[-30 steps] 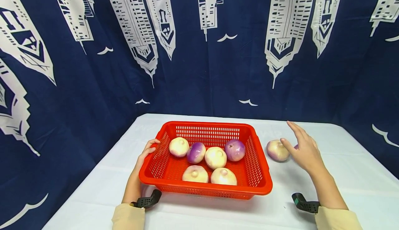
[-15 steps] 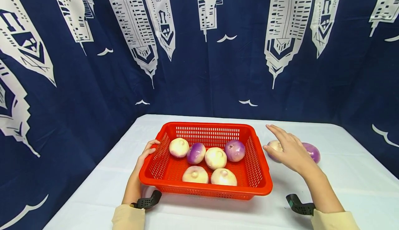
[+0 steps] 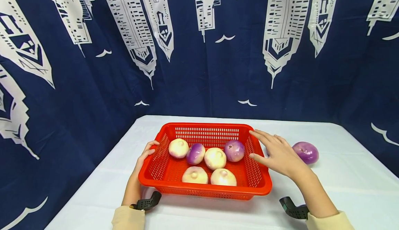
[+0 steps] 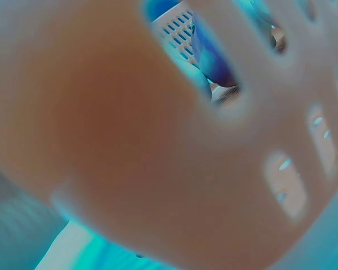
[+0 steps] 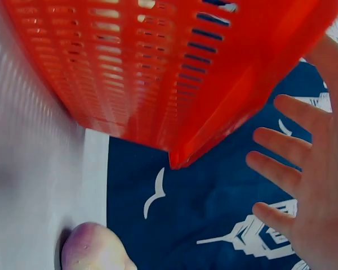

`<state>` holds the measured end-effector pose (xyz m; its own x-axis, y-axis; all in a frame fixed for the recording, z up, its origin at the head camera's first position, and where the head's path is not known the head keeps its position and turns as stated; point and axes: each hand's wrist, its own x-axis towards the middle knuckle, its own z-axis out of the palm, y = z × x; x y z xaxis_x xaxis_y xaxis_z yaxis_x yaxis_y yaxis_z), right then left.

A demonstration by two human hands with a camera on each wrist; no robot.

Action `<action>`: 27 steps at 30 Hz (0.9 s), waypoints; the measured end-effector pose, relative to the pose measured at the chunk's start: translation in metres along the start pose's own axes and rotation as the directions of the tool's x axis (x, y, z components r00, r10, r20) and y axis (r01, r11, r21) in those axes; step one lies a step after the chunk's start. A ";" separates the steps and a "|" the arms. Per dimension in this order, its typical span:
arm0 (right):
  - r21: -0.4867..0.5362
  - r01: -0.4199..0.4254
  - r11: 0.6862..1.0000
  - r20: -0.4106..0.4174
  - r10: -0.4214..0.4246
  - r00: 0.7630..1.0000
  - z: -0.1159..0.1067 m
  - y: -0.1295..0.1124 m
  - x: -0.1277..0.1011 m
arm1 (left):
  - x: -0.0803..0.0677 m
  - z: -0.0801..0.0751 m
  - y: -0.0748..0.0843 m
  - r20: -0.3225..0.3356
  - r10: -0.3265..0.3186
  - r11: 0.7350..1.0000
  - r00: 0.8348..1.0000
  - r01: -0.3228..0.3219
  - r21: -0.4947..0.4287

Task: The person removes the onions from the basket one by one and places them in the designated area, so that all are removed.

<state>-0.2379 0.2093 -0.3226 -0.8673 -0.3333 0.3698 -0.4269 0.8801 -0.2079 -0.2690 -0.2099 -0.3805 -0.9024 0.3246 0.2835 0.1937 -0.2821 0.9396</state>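
Head: right fingers (image 3: 265, 137) spread, empty.

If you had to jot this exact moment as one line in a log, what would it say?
left hand grips red basket rim | right hand open by basket's right wall | six onions inside | purple onion on table

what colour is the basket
Red basket, perforated sides; shows best in the head view.

The left wrist view is a close blur. The right hand (image 3: 280, 153) hides one turnip (image 5: 93, 247), cut off below in the right wrist view.
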 end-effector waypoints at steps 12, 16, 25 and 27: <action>-0.063 0.034 0.997 0.024 -0.033 0.999 0.005 -0.021 -0.001 | 0.002 -0.001 -0.002 0.004 0.024 1.000 1.000 -0.024 0.014; -0.053 0.077 0.996 0.026 -0.076 0.997 0.009 -0.025 -0.002 | 0.001 -0.002 -0.003 -0.005 0.023 1.000 1.000 -0.023 0.018; -0.062 0.099 0.993 0.034 -0.097 0.995 0.014 -0.035 -0.003 | 0.001 0.000 -0.002 -0.004 0.013 1.000 1.000 -0.013 0.007; -0.072 0.104 0.992 0.037 -0.101 0.994 0.015 -0.038 -0.003 | 0.001 0.000 -0.001 -0.012 0.013 1.000 1.000 -0.013 0.003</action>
<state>-0.2225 0.1719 -0.3290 -0.8286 -0.4330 0.3549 -0.4948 0.8629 -0.1024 -0.2702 -0.2093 -0.3815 -0.9042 0.3104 0.2934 0.2066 -0.2834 0.9365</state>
